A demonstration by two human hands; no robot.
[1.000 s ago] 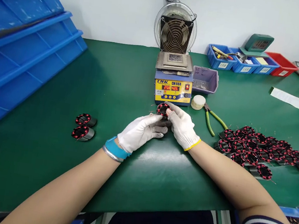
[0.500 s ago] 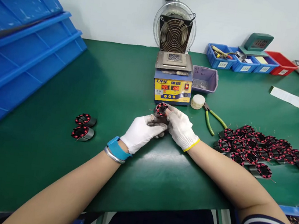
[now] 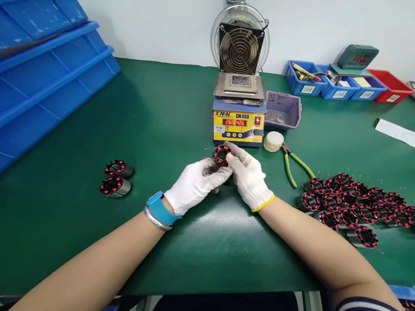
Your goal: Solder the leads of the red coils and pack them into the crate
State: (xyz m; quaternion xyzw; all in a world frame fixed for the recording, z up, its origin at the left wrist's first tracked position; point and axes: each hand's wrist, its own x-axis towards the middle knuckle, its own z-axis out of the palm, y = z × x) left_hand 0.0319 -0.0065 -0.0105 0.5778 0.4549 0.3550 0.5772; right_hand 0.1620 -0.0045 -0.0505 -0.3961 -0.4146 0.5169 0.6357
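Note:
A motor stator (image 3: 222,154), a black ring with red windings, is held up between my gloved hands in front of the solder pot (image 3: 238,124). My left hand (image 3: 200,180), with a blue wrist strap, closes on it from the left and below. From the right, my right hand (image 3: 248,174) grips it too, with a bare fingertip at the ring's edge. Thin wires stick out at its left. Two more stators (image 3: 116,186) stand on the table to the left. Many others (image 3: 350,201) are grouped to the right, some with loose wire ends.
Green-handled cutters (image 3: 291,165) lie beside a round white pad (image 3: 273,141). Behind them is a purple bin (image 3: 283,110). Blue bins (image 3: 305,79) with tools and a red bin (image 3: 390,87) line the wall. Large blue trays (image 3: 35,85) lean at the left. A paper strip (image 3: 400,134) lies at right.
Between my hands the stator has turned slightly, so its ring faces me more. Both hands stay at nearly the same place. The camera view has shifted a little.

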